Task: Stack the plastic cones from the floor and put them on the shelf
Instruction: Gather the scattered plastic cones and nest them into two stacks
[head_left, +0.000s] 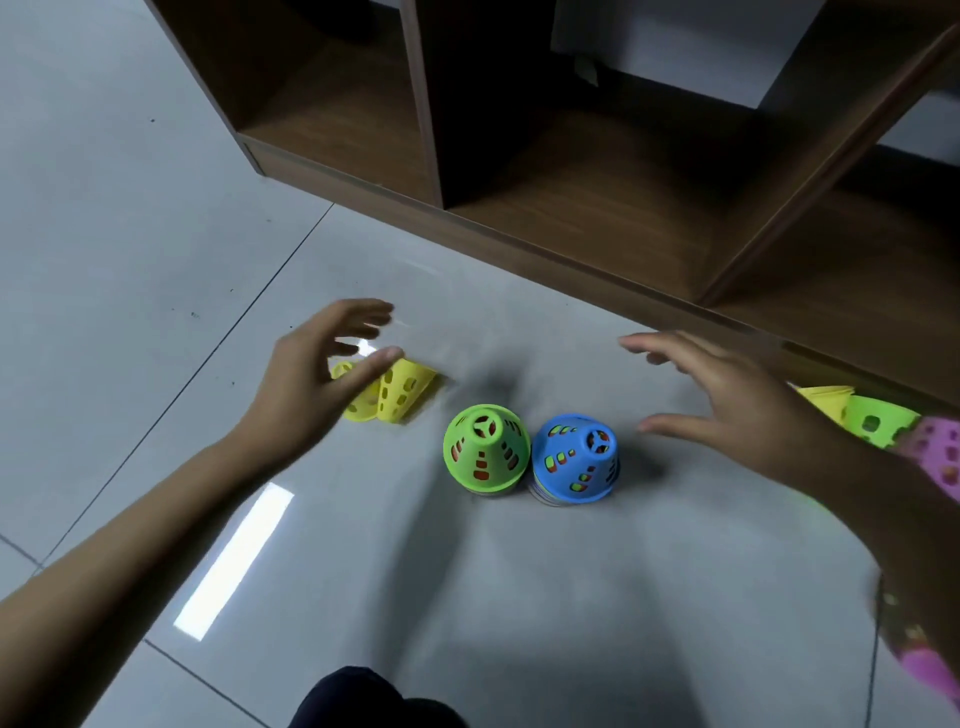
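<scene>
Two upright stacks of perforated plastic cones are standing side by side, touching, on the pale grey tiled floor (156, 260) between the hands: a stack topped by a green cone (485, 447) on the left and a stack topped by a blue cone (571, 457) on the right, both narrow end up, with orange and other colours showing through their slots. The left hand (317, 379) is hovering to the far left of the green stack with fingers spread and loosely curved, holding nothing. Its thumb is overlapping a pair of yellow perforated plastic cones (400, 389) lying on their sides, though blur is hiding whether it is touching them. The right hand (727, 405) is reaching in on the right, well apart from the blue stack, fingers splayed open and holding nothing. Behind that wrist, more loose cones are lying on their sides near the shelf base: a yellow one (826, 397), then a light green one (878, 421), then a pink one (935, 452) at the frame's right edge. The dark brown wooden shelf (571, 244) is running across the far side, its low open compartments sitting just above the floor. A bright strip of reflected light (234, 561) is lying on the tiles under the left forearm. A dark rounded shape (363, 696) is showing at the near edge; what it is cannot be told.
</scene>
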